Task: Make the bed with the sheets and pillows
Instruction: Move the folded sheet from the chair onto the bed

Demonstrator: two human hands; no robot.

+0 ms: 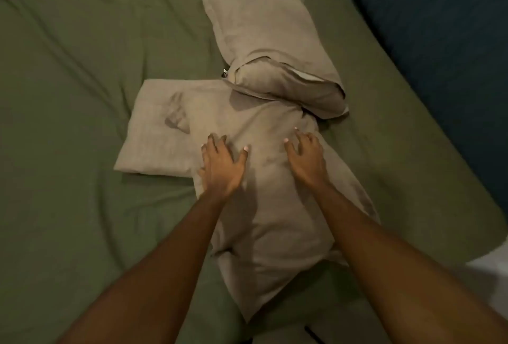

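Your left hand (222, 167) and right hand (305, 159) rest fingers spread, gripping nothing, on the pillow (269, 228), whose long axis runs away from you.

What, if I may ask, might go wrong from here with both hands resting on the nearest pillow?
The far pillow lies across the end of the near pillow, where the left hand and right hand rest; pulling the near one may drag the far one askew. The far pillow's case gapes open, so its filling might slip out. The green sheet is wrinkled; sliding pillows could bunch it more.
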